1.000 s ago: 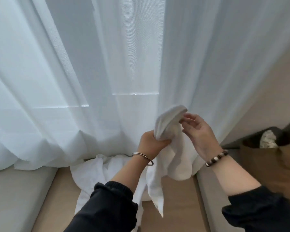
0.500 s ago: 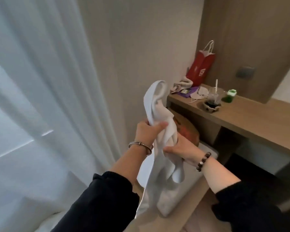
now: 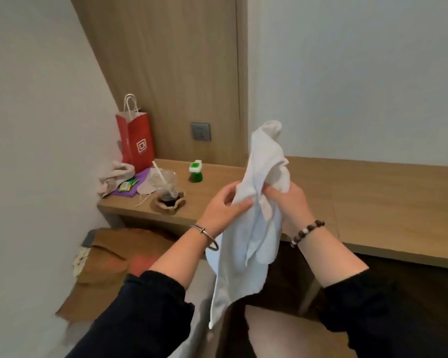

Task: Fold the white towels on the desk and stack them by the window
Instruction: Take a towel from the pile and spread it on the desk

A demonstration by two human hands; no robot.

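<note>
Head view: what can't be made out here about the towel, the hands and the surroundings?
Head view throughout.
White towel: bunched, so its own folds hide how far it is folded.
Right hand: fingertips buried in the cloth.
Brown paper, lower left: motion-blurred.
Under the desk: too dark.
Window and any stack: outside the frame.

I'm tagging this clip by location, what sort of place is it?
Probably a hotel room: a built-in wooden desk along the wall, a wall socket above it, a red paper bag and plastic cup on it.

Both hands (image 3: 254, 205) grip a white towel (image 3: 254, 228) above the desk (image 3: 373, 197)
</note>
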